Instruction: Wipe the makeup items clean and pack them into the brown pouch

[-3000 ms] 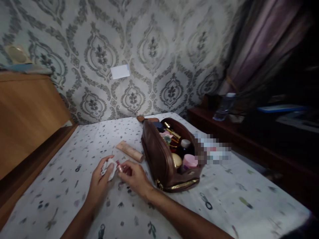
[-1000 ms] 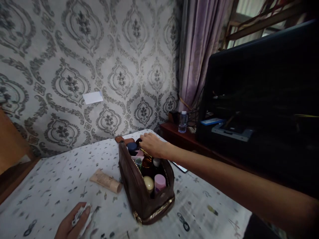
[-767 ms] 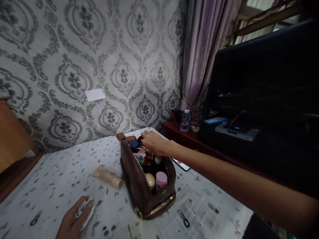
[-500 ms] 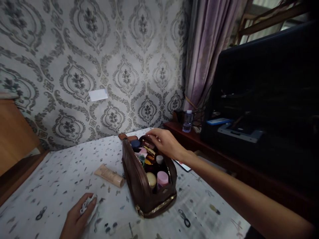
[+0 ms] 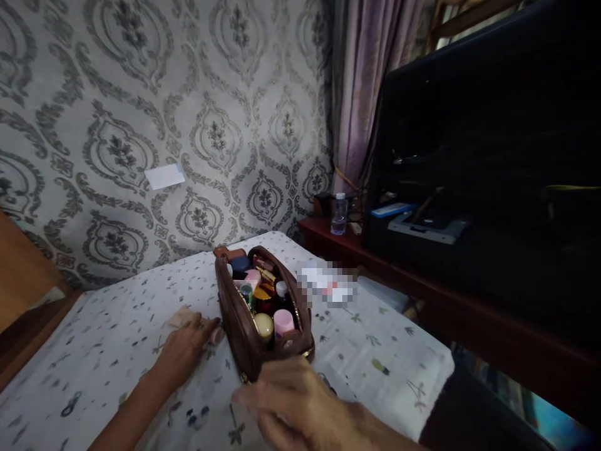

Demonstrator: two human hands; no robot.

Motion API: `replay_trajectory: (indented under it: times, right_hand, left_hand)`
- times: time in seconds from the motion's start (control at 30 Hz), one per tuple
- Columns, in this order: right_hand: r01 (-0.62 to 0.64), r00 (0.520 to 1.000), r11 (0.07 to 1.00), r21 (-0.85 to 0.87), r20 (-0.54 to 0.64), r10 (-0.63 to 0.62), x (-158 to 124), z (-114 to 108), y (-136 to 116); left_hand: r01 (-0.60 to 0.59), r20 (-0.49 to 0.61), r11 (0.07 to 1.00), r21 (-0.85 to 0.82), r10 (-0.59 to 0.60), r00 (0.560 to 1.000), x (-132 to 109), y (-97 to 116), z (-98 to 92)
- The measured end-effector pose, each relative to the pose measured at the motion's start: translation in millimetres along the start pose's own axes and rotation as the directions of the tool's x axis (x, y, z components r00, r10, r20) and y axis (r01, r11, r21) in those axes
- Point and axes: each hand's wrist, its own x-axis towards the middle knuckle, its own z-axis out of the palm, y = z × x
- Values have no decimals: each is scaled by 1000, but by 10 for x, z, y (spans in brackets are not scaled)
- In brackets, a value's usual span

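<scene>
Beside the open brown cosmetic bag, L hand is now on the beige squeeze tube, fingers bent over it, grip unclear. R hand, now away from bag's far end, is half-curled, can't tell if w/ sth; so handling shifts to tube.

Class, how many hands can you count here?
2: the left hand, partly covering the beige tube, and the right hand, by the near end of the brown bag.
</scene>
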Motion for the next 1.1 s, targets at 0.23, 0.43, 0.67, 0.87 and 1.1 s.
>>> replay_trajectory:
  times: [0.23, 0.43, 0.67, 0.87, 1.1]
  right_hand:
    - [-319, 928, 947, 51, 219, 301, -205, 519, 75]
    - [-452, 859, 888, 90, 314, 405, -37, 719, 22]
    - [-455, 819, 890, 18, 401, 411, 188, 1096, 60]
    - [-483, 842, 876, 5, 276, 463, 189, 1254, 142]
    - [-450, 885, 867, 215, 240, 400, 355, 1409, 180]
  left_hand:
    - [34, 54, 996, 82, -39, 998, -150, 40, 2]
    - [86, 107, 996, 14, -87, 990, -689, 237, -94]
    - [137, 29, 916, -376, -137, 990, -1231, 265, 37]
    - [131, -194, 695, -706, -369, 909, -1429, -111, 62]
    - [84, -449, 796, -599, -420, 789, -1256, 35, 220]
